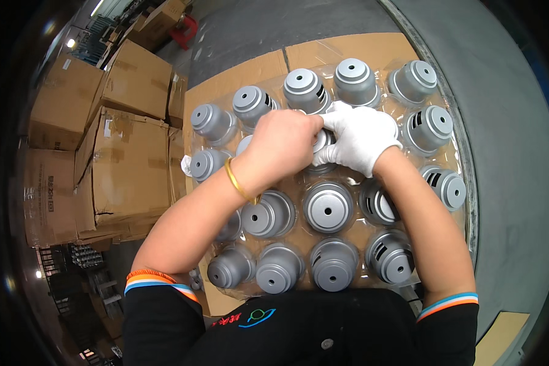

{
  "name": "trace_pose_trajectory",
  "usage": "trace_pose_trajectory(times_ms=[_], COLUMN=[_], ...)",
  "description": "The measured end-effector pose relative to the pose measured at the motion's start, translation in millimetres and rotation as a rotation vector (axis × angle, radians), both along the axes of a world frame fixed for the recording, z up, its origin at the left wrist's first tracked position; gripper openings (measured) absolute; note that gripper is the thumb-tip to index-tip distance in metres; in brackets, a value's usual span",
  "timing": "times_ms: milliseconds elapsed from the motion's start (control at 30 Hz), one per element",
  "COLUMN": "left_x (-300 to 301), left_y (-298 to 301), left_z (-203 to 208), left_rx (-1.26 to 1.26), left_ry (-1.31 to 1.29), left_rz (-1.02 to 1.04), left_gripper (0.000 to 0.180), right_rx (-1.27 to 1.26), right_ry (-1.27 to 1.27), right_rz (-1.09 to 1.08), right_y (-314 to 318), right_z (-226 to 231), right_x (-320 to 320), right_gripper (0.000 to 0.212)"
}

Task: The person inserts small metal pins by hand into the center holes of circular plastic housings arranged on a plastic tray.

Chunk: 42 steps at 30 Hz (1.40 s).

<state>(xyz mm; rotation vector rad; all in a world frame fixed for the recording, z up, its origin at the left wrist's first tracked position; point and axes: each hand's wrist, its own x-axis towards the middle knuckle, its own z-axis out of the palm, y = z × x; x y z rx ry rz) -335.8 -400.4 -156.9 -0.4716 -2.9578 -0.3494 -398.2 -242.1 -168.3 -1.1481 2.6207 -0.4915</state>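
Observation:
Rows of grey, stepped, cup-shaped metal housings stand in a clear plastic tray [361, 291], each with a small hole in its top. Over the middle of the tray my two hands meet at one grey housing [321, 143], mostly hidden behind them. My left hand [287, 139] is bare, with a gold bangle at its wrist. Its fingers are curled and pressed together against the glove; whatever they pinch is out of sight. My right hand [365, 137], in a white glove, is closed around that housing's right side, its thumb lying across the near side.
Brown cardboard [238, 82] lies under the tray. Stacked cardboard boxes [131, 168] rise on the left, with a red stool [183, 32] beyond. A grey surface with a raised metal edge [430, 58] runs along the right. A yellowish board [503, 335] lies at the lower right.

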Motion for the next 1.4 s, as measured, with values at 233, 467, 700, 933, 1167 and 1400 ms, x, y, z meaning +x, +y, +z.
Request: trace_pose_trajectory(times_ms=[233, 467, 700, 933, 1167, 1400], left_x=[0.8, 13.7, 16.0, 13.1, 8.1, 7.1], left_y=[-0.6, -11.3, -16.3, -10.6, 7.3, 6.3], left_z=[13.9, 63.2, 21.8, 13.0, 10.2, -7.5], left_rx=[-0.082, 0.355, 0.559, 0.432, -0.068, -0.123], left_ry=[-0.018, 0.015, -0.197, -0.203, 0.177, 0.195], left_rz=[0.012, 0.197, 0.357, 0.340, 0.005, -0.037], left_gripper=[0.006, 0.009, 0.010, 0.010, 0.010, 0.011], right_rx=[0.097, -0.011, -0.001, -0.010, -0.004, -0.012], right_ry=[-0.069, -0.046, -0.050, -0.038, -0.053, -0.046], right_rz=[-0.015, 0.002, 0.012, 0.012, 0.010, -0.021], right_y=[-2.2, 4.7, 0.6, 1.0, 3.0, 2.7], right_z=[14.9, 3.9, 2.8, 1.7, 1.8, 0.9], right_x=[1.3, -0.2, -1.6, -2.1, -3.1, -2.3], right_gripper=[0.045, 0.053, 0.053, 0.049, 0.040, 0.041])
